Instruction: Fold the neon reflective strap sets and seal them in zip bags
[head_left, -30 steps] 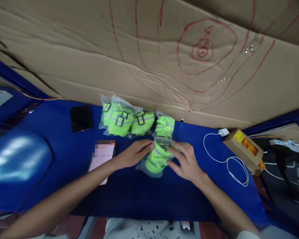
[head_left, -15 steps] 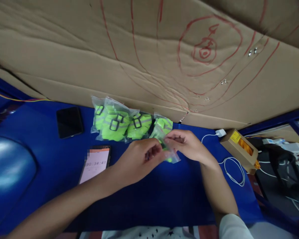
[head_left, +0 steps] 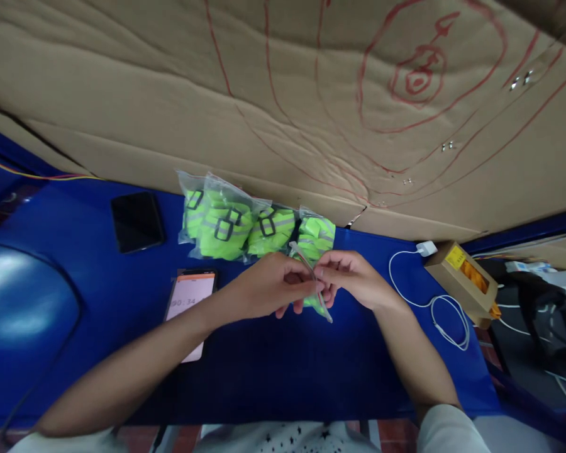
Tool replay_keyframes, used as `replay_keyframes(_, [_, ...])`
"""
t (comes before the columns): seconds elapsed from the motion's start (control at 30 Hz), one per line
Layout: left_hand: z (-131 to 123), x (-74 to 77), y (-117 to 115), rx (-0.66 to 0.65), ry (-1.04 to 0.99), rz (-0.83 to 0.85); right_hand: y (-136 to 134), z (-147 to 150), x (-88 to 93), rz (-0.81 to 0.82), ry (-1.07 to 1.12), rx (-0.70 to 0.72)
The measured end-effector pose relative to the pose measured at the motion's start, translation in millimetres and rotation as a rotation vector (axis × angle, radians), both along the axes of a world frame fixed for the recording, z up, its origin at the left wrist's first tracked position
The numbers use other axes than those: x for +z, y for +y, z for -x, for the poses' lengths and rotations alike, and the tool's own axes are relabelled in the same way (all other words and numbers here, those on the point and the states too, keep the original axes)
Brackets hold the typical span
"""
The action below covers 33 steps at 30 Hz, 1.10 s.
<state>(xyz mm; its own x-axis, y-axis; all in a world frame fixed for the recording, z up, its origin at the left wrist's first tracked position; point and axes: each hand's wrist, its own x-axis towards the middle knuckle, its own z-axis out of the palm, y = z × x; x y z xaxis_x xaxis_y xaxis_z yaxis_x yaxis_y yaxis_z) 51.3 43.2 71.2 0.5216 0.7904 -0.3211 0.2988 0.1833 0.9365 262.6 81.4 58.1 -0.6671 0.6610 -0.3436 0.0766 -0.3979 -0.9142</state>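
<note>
Between my hands is a clear zip bag point(head_left: 321, 306) with bright yellow-green material inside, its top strip turned up toward me. My left hand point(head_left: 276, 286) pinches that strip from the left side. From the right, the fingertips of my right hand point(head_left: 351, 277) are closed on the same strip. Just behind stands another bagged yellow-green bundle with a grey stripe point(head_left: 317, 233). Farther left, several similar zip bags point(head_left: 226, 226) lean in a row, with black buckles and grey stripes showing. My fingers hide part of the held bag.
On the blue table point(head_left: 273, 377), a lit phone point(head_left: 188, 302) lies under my left forearm and a black wallet-like object point(head_left: 136, 221) is farther left. At right are a white cable point(head_left: 450, 321), a charger point(head_left: 426, 248) and a cardboard box point(head_left: 462, 283). A cardboard wall point(head_left: 146, 94) rises behind.
My left fingers have closed in on the bag's top, and both hands now meet at its strip. The strip has turned more edge-on. The whole view has shifted slightly.
</note>
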Motion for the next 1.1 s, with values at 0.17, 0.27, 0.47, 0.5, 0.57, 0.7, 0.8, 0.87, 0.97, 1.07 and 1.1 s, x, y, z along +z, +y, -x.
replay_keyframes(0.17, [0, -11.6, 9, -0.053, -0.268, 0.226, -1, -5, 2.2, -0.058, -0.078, -0.035])
replay_keyframes(0.27, [-3, -18.8, 10, -0.035, -0.305, 0.222, -6, -8, 7.0, -0.16, -0.148, -0.023])
replay_keyframes(0.47, [-5, -21.7, 7, -0.058, -0.328, 0.15, -8, -8, 13.3, -0.325, -0.174, -0.037])
replay_keyframes(0.5, [-5, -20.5, 6, -0.05, -0.326, 0.138, -7, -8, 13.7, -0.312, -0.152, -0.035])
replay_keyframes(0.57, [-6, -16.9, 4, -0.031, -0.315, 0.124, -3, -9, 13.6, -0.243, -0.106, -0.01])
replay_keyframes(0.7, [-7, -10.6, 2, 0.016, -0.23, 0.096, 2, -10, 7.7, -0.134, -0.066, 0.03])
replay_keyframes(0.8, [-7, -10.4, 2, 0.064, -0.177, 0.085, 2, -8, -0.7, -0.083, -0.024, 0.039])
replay_keyframes(0.87, [-6, -11.5, 2, 0.061, -0.177, 0.088, 1, -4, -5.3, -0.068, -0.01, 0.019])
replay_keyframes(0.97, [-5, -11.8, 3, 0.045, -0.234, 0.114, -1, 1, -8.0, -0.1, -0.055, -0.038])
replay_keyframes(1.07, [-5, -8.8, 3, 0.17, -0.361, 0.141, 3, -1, -7.7, -0.265, -0.162, -0.156])
replay_keyframes(1.1, [-4, -7.3, 2, 0.236, -0.397, 0.128, 7, -4, -7.9, -0.327, -0.194, -0.203])
